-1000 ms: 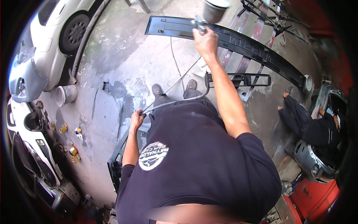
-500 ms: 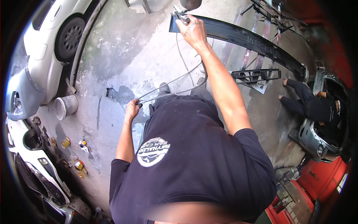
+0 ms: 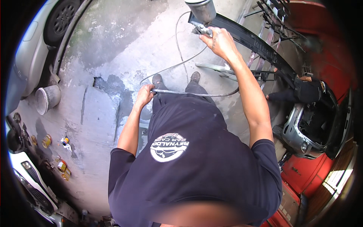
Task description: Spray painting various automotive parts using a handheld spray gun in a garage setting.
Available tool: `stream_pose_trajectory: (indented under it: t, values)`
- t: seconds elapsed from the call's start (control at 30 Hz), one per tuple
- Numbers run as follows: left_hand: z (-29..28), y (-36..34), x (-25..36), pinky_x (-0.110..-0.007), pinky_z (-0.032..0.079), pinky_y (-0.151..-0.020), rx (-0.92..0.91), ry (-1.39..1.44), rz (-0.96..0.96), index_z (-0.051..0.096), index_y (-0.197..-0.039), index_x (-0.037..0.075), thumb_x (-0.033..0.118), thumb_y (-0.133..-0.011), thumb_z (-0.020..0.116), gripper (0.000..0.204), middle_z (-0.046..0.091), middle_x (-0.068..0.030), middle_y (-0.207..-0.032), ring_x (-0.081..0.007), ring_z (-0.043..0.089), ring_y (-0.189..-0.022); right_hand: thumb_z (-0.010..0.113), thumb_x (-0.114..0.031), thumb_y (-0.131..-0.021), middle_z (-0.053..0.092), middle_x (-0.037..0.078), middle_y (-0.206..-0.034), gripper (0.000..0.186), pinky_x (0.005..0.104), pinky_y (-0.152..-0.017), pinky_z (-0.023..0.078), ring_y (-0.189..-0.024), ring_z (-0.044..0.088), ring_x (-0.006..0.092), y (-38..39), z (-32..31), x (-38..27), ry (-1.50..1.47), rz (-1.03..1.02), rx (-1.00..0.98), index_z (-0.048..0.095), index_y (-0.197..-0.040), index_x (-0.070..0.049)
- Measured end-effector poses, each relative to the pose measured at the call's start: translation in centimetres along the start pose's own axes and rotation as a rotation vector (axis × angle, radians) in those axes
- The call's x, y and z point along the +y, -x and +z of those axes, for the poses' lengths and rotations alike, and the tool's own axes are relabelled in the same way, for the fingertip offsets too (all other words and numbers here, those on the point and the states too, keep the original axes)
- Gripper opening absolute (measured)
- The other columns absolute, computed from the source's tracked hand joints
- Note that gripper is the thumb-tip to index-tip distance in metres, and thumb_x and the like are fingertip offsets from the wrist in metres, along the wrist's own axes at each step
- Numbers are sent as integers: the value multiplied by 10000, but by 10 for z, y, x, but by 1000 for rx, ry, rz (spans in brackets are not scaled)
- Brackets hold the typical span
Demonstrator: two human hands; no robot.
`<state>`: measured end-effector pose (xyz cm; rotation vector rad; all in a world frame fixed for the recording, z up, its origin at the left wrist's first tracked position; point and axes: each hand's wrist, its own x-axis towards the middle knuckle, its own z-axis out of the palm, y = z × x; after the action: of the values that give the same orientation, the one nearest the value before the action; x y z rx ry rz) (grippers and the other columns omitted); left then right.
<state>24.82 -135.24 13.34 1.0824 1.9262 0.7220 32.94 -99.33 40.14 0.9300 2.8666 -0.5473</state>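
Our right grip [image 3: 224, 42] grasps the spray gun [image 3: 201, 28], twelve o'clock; our left grip [image 3: 145, 95], the hose [image 3: 189, 92], best held clear of the panel [image 3: 247, 36].

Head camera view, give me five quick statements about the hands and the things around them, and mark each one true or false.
1. The right hand holds a spray gun. True.
2. The left hand is empty. False: it grips a hose.
3. A pale bucket is to the person's left. True.
4. The long panel beyond the right hand is white. False: it is black.
5. A co-worker in dark clothing is to the person's right. True.
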Motion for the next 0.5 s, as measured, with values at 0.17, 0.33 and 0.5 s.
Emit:
stream_pose_trajectory:
  t: [0.17, 0.33, 0.5]
  values:
    - [2, 4, -9, -476, 523, -807, 49, 15, -58, 709, -957, 24, 148, -827, 748, 184, 712, -209, -919, -397, 688, -948, 729, -394, -884, 726, 243, -889, 386, 498, -812, 567, -908, 704, 453, -65, 4, -7, 139, 46, 138, 731, -1043, -42]
    - [-5, 9, -22, -493, 529, -837, 46, 22, -145, 727, -999, 20, 111, -804, 729, 215, 720, -219, -933, -414, 688, -962, 731, -430, -878, 726, 250, -893, 424, 484, -802, 573, -899, 709, 446, -57, 20, 5, -89, -18, 360, 740, -1056, -45]
    - [-5, 6, -39, -498, 530, -816, -62, -67, -134, 725, -962, 30, 127, -801, 739, 189, 720, -217, -913, -405, 694, -945, 745, -348, -890, 695, 251, -799, 371, 443, -729, 552, -788, 716, 386, 24, 49, 26, -206, 181, 344, 721, -1018, -1]
